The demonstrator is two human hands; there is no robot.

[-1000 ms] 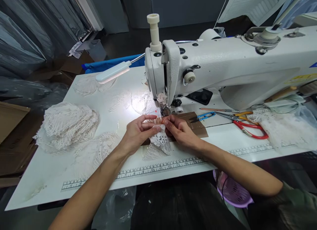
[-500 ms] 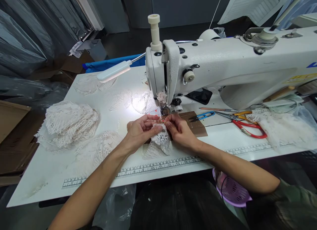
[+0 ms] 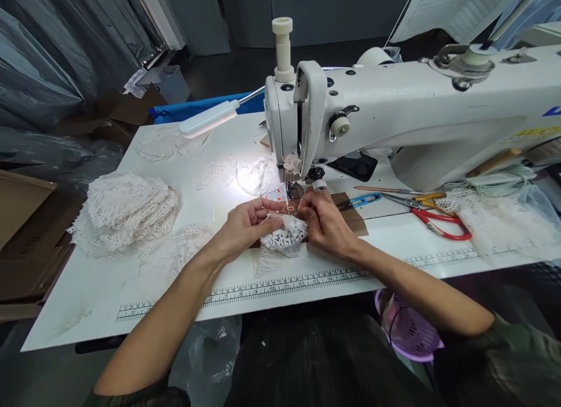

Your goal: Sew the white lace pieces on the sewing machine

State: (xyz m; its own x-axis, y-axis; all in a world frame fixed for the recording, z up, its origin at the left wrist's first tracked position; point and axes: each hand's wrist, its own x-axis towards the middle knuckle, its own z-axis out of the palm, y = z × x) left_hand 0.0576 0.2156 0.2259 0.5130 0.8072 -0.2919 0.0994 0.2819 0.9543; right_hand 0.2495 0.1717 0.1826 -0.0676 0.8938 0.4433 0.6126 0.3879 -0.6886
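Observation:
A small piece of white lace [image 3: 286, 236] lies just in front of the sewing machine's needle area, over a brown sheet [image 3: 353, 221] on the table. My left hand [image 3: 245, 224] pinches the lace's left edge between thumb and fingers. At its right edge is my right hand [image 3: 325, 223], fingers closed in a pinch close under the presser foot; what lies between those fingertips is too small to tell. The white sewing machine [image 3: 372, 103] stands behind both hands. Red marks show on the plate by the needle.
Stacked lace [image 3: 127, 214] sits at the left, with looser lace [image 3: 175, 258] nearer. Blue snips [image 3: 366, 200], red-handled scissors [image 3: 442, 224] and more lace [image 3: 504, 223] lie right. A lamp [image 3: 209, 119] hangs over the table; a purple basket [image 3: 414, 331] is below the edge.
The lace is spread wider to the right and turned. My right hand has shifted right and curled more, away from my left hand. The whole view has shifted slightly.

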